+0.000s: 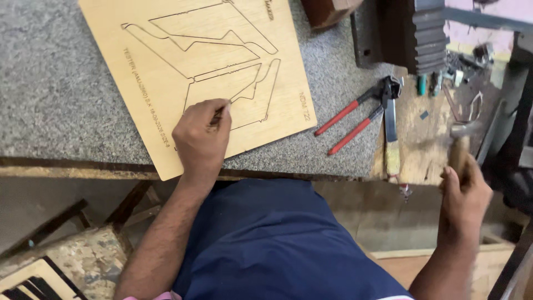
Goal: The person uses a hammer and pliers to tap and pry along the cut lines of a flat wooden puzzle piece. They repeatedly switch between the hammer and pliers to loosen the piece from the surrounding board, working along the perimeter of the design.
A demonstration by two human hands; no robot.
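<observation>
A pale plywood board [166, 61] with thin cut outlines lies on a grey speckled stone slab [55, 94]. My left hand [201, 139] rests on the board's near edge, fingers pinched on a small dark metal piece [217, 115] held against a cut line. My right hand [463, 200] is off to the right, below the bench edge, closed around the wooden handle of a hammer [459, 145], whose head is blurred.
Red-handled pincers [361, 114] lie at the slab's right edge. A wooden-handled tool [392, 139] lies beside them on a worn wooden bench [427, 144]. Dark metal blocks [411, 33] stand at the back right. A rough stool [83, 255] sits lower left.
</observation>
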